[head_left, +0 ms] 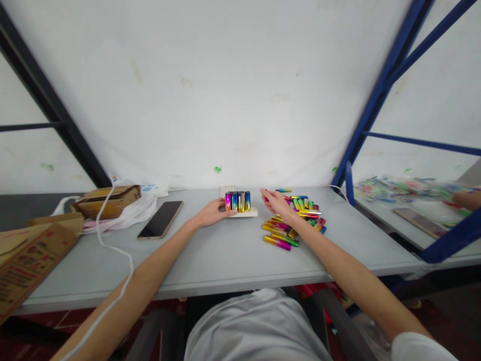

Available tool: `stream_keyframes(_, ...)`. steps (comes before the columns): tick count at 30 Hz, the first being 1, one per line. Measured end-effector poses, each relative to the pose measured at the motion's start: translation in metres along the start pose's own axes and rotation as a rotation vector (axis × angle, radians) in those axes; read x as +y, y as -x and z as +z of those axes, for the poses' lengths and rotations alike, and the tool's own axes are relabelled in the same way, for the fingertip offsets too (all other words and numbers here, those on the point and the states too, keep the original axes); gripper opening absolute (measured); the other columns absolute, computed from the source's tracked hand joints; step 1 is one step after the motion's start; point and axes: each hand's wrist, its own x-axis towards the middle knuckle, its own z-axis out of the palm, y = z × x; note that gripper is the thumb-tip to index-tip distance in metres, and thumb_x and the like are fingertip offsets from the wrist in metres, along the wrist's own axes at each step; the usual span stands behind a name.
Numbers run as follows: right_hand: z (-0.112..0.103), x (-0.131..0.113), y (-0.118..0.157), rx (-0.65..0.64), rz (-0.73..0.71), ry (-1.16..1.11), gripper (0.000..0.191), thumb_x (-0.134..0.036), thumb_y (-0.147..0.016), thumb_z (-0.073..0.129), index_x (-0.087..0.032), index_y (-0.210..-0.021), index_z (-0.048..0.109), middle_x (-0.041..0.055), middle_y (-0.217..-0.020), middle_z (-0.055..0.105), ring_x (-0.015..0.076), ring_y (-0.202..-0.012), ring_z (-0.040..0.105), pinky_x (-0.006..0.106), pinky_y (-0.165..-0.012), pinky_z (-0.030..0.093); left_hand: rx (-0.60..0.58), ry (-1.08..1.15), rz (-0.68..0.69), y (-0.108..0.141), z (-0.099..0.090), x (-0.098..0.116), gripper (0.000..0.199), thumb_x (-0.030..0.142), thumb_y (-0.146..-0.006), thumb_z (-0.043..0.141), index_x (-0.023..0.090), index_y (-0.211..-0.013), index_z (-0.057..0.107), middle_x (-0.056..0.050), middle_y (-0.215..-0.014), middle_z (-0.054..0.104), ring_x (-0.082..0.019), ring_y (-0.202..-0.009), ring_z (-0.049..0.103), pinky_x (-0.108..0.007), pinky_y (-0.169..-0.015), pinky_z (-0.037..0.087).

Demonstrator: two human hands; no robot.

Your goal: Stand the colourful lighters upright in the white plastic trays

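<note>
Several shiny two-tone metal tubes (pixel 241 201) in pink, blue and gold stand upright in a row on a small white holder (pixel 251 213). My left hand (pixel 215 212) grips the left end of this holder, its thumb along the front beside the tubes. Just right of the row, my right hand (pixel 276 203) is raised with fingertips pinched together. What lies between them is too small to make out. Under and around the right wrist spreads a loose pile of similar tubes (pixel 278 242), in gold, green, pink, red and blue.
Behind the row lies a white perforated block (pixel 228 190). A phone (pixel 161 219) rests to the left, with a cardboard box (pixel 108 200) and a carton (pixel 37 250) beyond. A white cable (pixel 116 245) crosses my left forearm. Blue frame bars (pixel 376 110) rise at right; another person's hand (pixel 468 199) shows there.
</note>
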Motion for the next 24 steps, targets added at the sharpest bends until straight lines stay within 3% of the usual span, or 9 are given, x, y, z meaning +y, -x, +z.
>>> stream_keyframes(7,0.009,0.010,-0.003,0.118,-0.123,0.264,0.040,-0.053,-0.084,0.051,-0.022,-0.061,0.041,-0.0060,-0.051,0.035,0.0097,-0.049,0.031,0.025,-0.048,0.020,0.017,-0.009,0.061,0.001,0.002,0.000,0.066,0.071,-0.086,0.061,0.017,-0.122,0.071,-0.010,-0.130,0.068,-0.032,-0.119,0.064,-0.042,-0.109,0.047)
stream_keyframes(13,0.012,0.010,-0.002,0.123,-0.233,0.409,0.029,-0.042,-0.081,0.045,-0.022,-0.060,0.041,-0.0054,-0.054,0.038,0.0108,-0.054,0.035,0.027,-0.053,0.021,0.045,-0.092,0.103,0.003,0.003,0.006,0.065,0.072,-0.086,0.059,0.017,-0.118,0.072,-0.011,-0.127,0.069,-0.033,-0.117,0.064,-0.043,-0.107,0.048)
stream_keyframes(19,0.015,0.013,-0.004,0.135,-0.296,0.435,0.039,-0.050,-0.088,0.046,-0.022,-0.061,0.042,-0.0051,-0.055,0.040,0.0117,-0.056,0.037,0.027,-0.055,0.025,0.059,-0.152,0.116,0.003,0.004,0.006,0.062,0.071,-0.085,0.061,0.017,-0.112,0.074,-0.012,-0.126,0.068,-0.032,-0.115,0.065,-0.042,-0.106,0.049)
stream_keyframes(24,0.016,0.015,-0.001,0.010,-0.347,0.344,0.049,-0.064,-0.097,0.044,-0.022,-0.074,0.049,-0.0044,-0.060,0.048,0.0136,-0.056,0.045,0.025,-0.054,0.034,0.075,-0.196,0.129,0.004,0.005,0.007,0.065,0.072,-0.074,0.072,0.018,-0.110,0.075,-0.012,-0.125,0.068,-0.033,-0.115,0.064,-0.041,-0.107,0.049)
